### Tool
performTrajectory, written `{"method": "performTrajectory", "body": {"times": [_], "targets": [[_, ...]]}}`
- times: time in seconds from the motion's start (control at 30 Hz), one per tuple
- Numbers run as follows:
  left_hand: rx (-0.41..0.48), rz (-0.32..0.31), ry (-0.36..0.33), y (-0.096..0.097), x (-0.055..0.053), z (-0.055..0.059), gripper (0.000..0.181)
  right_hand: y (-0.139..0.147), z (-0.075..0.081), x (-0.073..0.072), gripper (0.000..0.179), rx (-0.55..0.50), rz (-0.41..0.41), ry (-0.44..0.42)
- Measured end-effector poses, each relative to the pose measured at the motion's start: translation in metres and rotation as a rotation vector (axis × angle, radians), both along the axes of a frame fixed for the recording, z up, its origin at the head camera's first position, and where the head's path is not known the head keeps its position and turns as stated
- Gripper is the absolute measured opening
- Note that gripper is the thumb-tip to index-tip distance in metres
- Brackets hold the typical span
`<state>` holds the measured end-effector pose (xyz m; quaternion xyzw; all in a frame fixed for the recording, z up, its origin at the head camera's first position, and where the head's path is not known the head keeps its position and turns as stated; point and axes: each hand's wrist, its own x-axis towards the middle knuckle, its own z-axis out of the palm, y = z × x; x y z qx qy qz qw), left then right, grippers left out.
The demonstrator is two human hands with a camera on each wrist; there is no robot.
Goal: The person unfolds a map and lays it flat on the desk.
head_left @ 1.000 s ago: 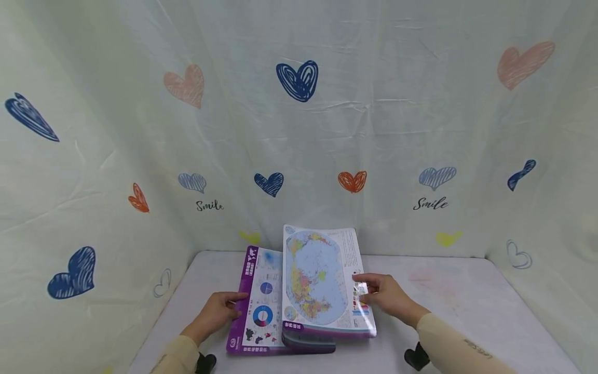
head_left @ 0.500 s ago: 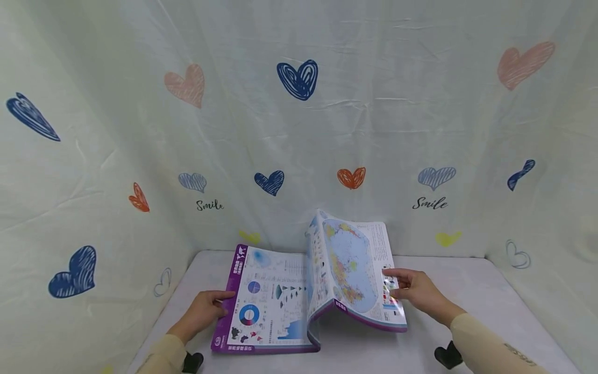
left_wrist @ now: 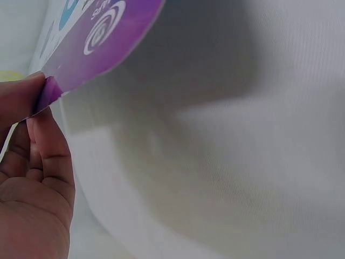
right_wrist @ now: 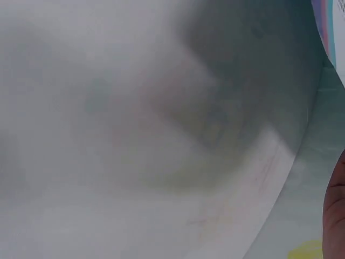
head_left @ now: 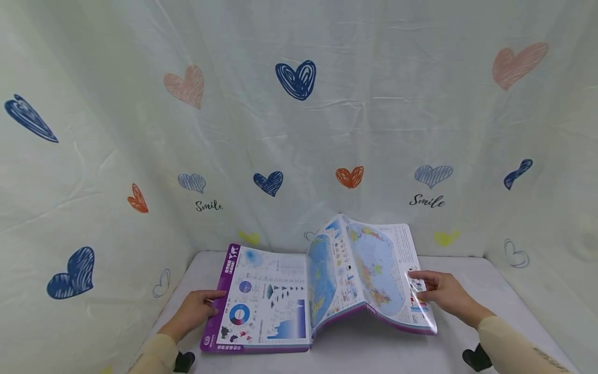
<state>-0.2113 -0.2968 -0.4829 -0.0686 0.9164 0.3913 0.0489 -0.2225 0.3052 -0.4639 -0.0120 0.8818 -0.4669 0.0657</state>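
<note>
A folding world map (head_left: 266,298) stands partly unfolded over the table, its middle panels raised in a ridge and its left panel of charts facing up. At its purple left border, my left hand (head_left: 190,311) pinches the edge between thumb and fingers; the left wrist view has this hand (left_wrist: 40,183) gripping the purple border (left_wrist: 97,56) above the white surface. My right hand (head_left: 450,297) pinches the right edge of the map's front panel. Only a strip of the right hand (right_wrist: 335,210) and a map corner (right_wrist: 335,38) enter the right wrist view.
The white table (head_left: 369,345) lies under the map, with its back edge against a pale curtain (head_left: 374,130) printed with hearts and "Smile". Curtain walls also rise on both sides. Dark hearts (head_left: 476,358) show near the front beside the sleeves.
The map has spread wider: my right hand has pulled its panel far to the right, while my left hand has drawn its edge a little left. A folded blue map panel now shows between.
</note>
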Motion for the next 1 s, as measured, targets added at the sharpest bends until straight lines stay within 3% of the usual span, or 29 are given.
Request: {"method": "performTrajectory", "body": {"times": [0.43,0.67,1.0], "targets": [[-0.012,0.023,-0.007,-0.015,0.0,0.001,0.041,0.055,-0.014,-0.002,0.047,0.288,0.029,0.06],[0.004,0.043,-0.029,-0.019,0.002,0.001,0.04,0.073,-0.021,-0.005,0.049,0.332,0.027,0.016],[0.0,0.056,-0.022,-0.016,0.003,0.0,0.041,0.076,-0.023,-0.006,0.047,0.401,0.01,-0.052]]}}
